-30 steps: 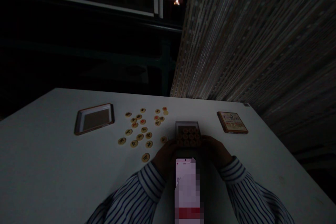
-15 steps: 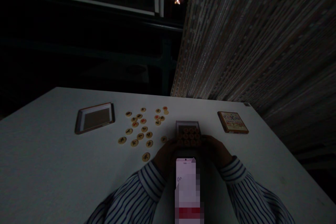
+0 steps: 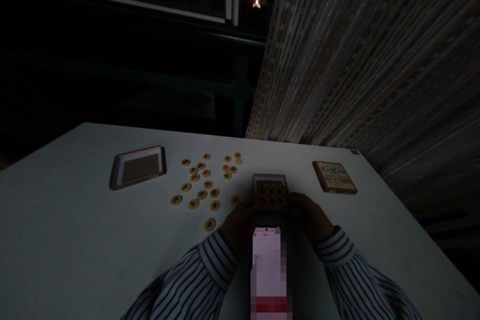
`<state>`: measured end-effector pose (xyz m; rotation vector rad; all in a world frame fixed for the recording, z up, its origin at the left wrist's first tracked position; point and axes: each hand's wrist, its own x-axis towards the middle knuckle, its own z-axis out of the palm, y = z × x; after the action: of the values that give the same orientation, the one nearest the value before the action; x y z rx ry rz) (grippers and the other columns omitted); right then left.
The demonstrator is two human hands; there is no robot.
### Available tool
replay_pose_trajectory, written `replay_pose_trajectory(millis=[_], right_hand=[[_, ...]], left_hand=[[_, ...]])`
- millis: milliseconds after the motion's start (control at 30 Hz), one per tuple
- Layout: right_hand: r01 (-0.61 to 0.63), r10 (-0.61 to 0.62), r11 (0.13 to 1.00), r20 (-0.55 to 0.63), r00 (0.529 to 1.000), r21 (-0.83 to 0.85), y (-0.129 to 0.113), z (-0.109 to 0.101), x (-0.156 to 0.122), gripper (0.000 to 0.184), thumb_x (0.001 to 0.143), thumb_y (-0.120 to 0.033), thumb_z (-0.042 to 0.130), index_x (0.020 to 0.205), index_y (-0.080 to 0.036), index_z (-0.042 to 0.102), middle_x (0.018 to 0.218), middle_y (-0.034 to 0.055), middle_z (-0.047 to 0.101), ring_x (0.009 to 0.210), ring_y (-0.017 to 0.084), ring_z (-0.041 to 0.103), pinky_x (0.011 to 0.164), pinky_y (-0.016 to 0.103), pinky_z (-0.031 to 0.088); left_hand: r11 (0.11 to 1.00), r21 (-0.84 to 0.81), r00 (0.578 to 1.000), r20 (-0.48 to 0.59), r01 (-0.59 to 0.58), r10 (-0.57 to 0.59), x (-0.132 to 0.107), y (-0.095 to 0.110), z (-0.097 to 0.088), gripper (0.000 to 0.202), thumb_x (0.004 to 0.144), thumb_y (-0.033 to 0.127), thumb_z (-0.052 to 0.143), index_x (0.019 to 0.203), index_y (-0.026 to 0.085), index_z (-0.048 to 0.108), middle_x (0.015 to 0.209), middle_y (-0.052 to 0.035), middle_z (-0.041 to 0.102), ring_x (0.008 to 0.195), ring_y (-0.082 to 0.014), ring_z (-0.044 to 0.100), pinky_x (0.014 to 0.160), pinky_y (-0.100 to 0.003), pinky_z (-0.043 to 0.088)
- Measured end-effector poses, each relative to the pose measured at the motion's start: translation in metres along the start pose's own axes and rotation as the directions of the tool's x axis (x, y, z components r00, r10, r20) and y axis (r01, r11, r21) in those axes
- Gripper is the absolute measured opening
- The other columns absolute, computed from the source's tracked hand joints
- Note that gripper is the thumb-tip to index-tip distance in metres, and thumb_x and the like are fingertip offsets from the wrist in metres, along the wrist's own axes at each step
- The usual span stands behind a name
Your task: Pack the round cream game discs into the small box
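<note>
A small open box (image 3: 269,177) sits on the table in front of me, with round xiangqi pieces (image 3: 275,196) set in rows inside. My left hand (image 3: 240,222) grips the box's left side near its front corner. On the opposite side my right hand (image 3: 310,214) has its fingers closed at the right edge. Both hands lie in shadow, so their fingertips are hard to make out. Left of the box, several loose xiangqi pieces (image 3: 202,194) with red or black characters are scattered; one piece (image 3: 235,199) lies close to my left hand.
A lit phone (image 3: 267,260) is between my forearms. An open box lid or tray (image 3: 140,169) lies at the left on the white table (image 3: 93,240). At the right is a flat printed box (image 3: 335,177). A string curtain (image 3: 337,60) hangs behind the table; the room is dark.
The whole view has shifted slightly. Both hands stay at the sides of the box, and the pieces lie as before.
</note>
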<state>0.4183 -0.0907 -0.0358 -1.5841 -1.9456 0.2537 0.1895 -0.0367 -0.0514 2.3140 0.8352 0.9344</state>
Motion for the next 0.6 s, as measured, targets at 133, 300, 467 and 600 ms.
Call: replay_pose_trajectory(millis=[133,300,467,600], right_hand=[[0.037,-0.041,0.996,-0.048,0.998,-0.085,-0.0007,0.0012,0.0004,0.022,0.078,-0.026,0.049,0.097,-0.019,0.056,0.107,0.0104,0.054,0.098,0.02,0.053,0.082,0.037,0.048],[0.097,-0.114,0.979,-0.089,0.99,-0.177,0.0009,0.0039,0.0003,0.022,0.077,-0.025,0.049,0.098,-0.02,0.057,0.111,0.0115,0.053,0.1,0.023,0.051,0.081,0.042,0.047],[0.126,-0.142,0.977,-0.088,0.986,-0.17,0.0019,0.0044,-0.0002,0.028,0.076,-0.024,0.05,0.103,-0.022,0.055,0.115,0.0105,0.05,0.1,0.023,0.051,0.079,0.042,0.047],[0.141,-0.156,0.978,-0.086,0.984,-0.156,-0.0002,0.0017,-0.0003,0.027,0.078,-0.023,0.048,0.105,-0.022,0.054,0.116,0.0111,0.049,0.099,0.022,0.05,0.079,0.042,0.047]], left_hand=[[0.995,0.081,0.998,-0.019,-0.057,0.059,0.0004,-0.004,0.0021,0.029,0.079,0.018,0.04,0.102,0.013,0.058,0.105,-0.0127,0.059,0.099,-0.0203,0.054,0.084,-0.037,0.048],[0.992,0.102,0.996,-0.019,-0.079,0.082,0.0041,0.0015,-0.0021,0.031,0.079,0.019,0.04,0.106,0.017,0.056,0.106,-0.0095,0.059,0.099,-0.0192,0.054,0.085,-0.036,0.047],[0.989,0.097,0.994,0.005,-0.111,0.111,0.0042,0.0013,-0.0033,0.031,0.079,0.018,0.04,0.107,0.017,0.055,0.107,-0.0097,0.059,0.101,-0.0195,0.053,0.087,-0.036,0.045],[0.993,0.094,0.997,-0.02,-0.078,0.08,0.0026,-0.0022,-0.0018,0.03,0.079,0.018,0.04,0.104,0.016,0.057,0.106,-0.01,0.06,0.1,-0.0205,0.053,0.086,-0.037,0.046]])
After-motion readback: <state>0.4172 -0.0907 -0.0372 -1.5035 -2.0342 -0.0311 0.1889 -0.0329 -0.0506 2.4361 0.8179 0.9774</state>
